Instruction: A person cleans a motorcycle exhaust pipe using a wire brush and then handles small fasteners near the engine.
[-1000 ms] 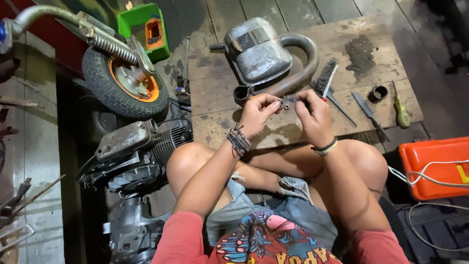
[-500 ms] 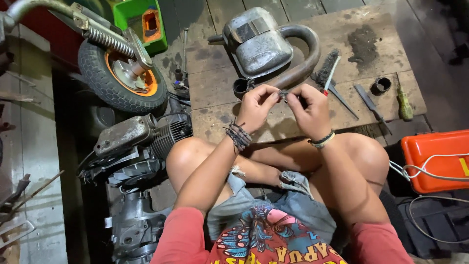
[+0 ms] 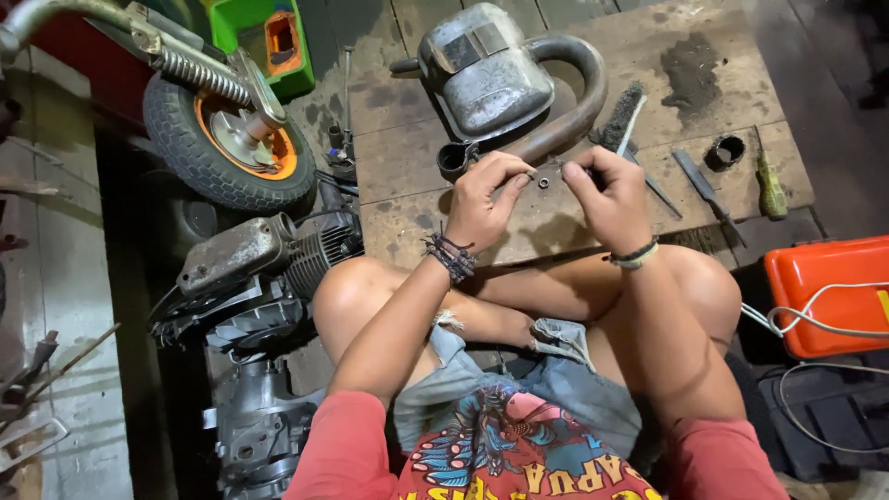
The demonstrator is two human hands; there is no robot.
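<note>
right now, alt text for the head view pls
Seated person's left hand and right hand pinch a small metal part over a wooden board, with a scooter exhaust beyond and a wheel left.

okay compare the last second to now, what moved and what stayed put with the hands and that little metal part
Both hands, the left hand and right hand, keep pinching the small metal part between their fingertips above the wooden board; they only shifted slightly. Nothing was taken up or let go. The exhaust muffler, wire brush, file and wheel stayed where they were.
</note>
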